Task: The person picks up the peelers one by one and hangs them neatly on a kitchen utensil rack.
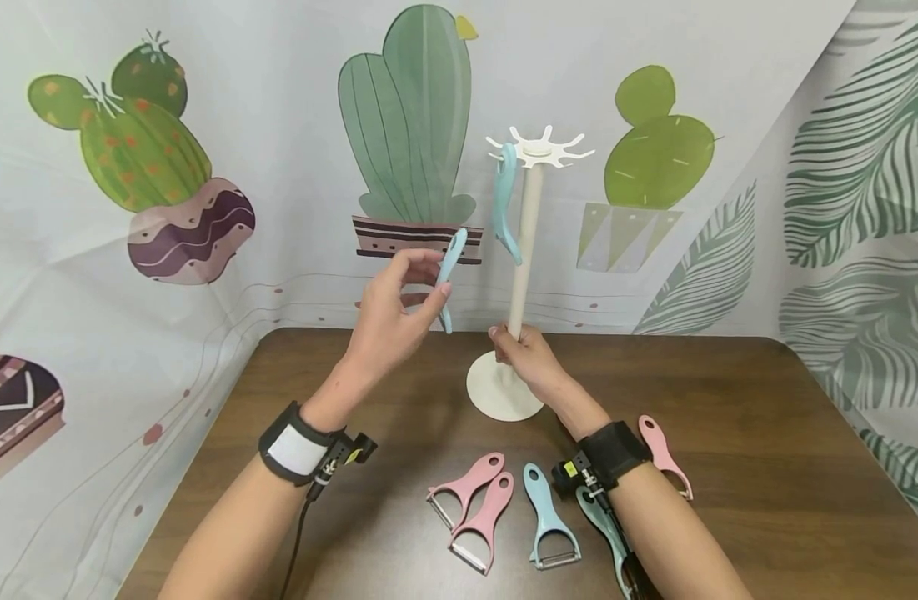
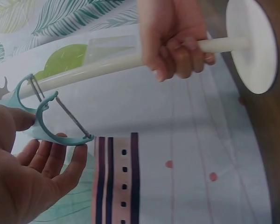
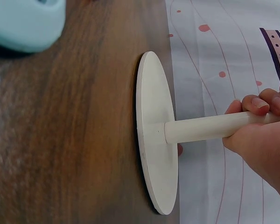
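Note:
My left hand [image 1: 394, 308] pinches a light blue peeler [image 1: 453, 257] between thumb and fingers, handle end up, in the air left of a cream stand [image 1: 528, 233]. In the left wrist view the thumb and fingertips hold this peeler [image 2: 43, 125] by its curved frame, with the metal blade showing. My right hand [image 1: 532, 360] grips the stand's pole low down, just above its round base [image 3: 156, 154]. Another blue peeler [image 1: 505, 200] hangs from the left side of the stand's white hook ring [image 1: 539, 152].
On the brown table [image 1: 368, 500] lie two overlapping pink peelers [image 1: 487, 518], a blue peeler [image 1: 544, 504], and a pale teal peeler [image 1: 601, 521] partly behind the right wrist. Another pink peeler [image 1: 656, 442] lies right of that wrist. Behind hangs a cactus-print cloth [image 1: 301, 167].

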Available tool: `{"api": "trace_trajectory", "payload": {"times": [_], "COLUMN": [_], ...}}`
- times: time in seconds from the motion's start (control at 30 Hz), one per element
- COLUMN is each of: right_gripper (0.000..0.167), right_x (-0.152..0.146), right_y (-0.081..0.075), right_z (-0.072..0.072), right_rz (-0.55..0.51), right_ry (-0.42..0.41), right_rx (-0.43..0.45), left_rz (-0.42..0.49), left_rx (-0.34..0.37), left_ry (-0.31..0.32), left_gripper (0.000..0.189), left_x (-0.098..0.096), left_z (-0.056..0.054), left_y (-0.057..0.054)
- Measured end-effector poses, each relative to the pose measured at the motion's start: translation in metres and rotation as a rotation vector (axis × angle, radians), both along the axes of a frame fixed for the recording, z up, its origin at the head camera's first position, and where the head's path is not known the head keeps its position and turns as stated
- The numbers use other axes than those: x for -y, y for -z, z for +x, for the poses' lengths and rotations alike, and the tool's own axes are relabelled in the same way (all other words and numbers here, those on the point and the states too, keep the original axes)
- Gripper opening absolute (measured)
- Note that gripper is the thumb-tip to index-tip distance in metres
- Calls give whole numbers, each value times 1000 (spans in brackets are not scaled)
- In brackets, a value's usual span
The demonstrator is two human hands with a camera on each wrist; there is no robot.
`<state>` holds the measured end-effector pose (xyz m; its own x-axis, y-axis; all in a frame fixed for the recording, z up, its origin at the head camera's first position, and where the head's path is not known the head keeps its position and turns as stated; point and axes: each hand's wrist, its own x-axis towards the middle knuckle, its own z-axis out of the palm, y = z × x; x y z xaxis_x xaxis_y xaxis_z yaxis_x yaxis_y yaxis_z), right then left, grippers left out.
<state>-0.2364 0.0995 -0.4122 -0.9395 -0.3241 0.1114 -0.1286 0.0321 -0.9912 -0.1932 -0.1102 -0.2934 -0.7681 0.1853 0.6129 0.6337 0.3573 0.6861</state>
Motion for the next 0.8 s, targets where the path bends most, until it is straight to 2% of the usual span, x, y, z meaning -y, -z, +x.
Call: {"api": "trace_trajectory", "payload": {"times": [0.17,0.37,0.5,0.7,0.8], "right_gripper": [32,32,33,33,33], "right_x": [0,0,0,-2,-2], "right_y": [-3,-3,-3,15,22], "right_z": [3,2,1,-10,-14], "right_rz": [-6,-5,-6,-22,-13], "right_ry": [-1,0,-1,6,16], "right_rx": [2,2,0,8,-4], "left_rz": [57,122,139,135,141], "left_rx": [-45,-122,-133,-157,-161], "left_ry": [-7,10,-3,-42,-40], "left_gripper": [35,37,39,36,35], "left_x": [-8,-14,-19,-25,-28], "left_z": [1,-7,-12,-16,-19], "left_y": [-23,-40,-50,-63,-69]}}
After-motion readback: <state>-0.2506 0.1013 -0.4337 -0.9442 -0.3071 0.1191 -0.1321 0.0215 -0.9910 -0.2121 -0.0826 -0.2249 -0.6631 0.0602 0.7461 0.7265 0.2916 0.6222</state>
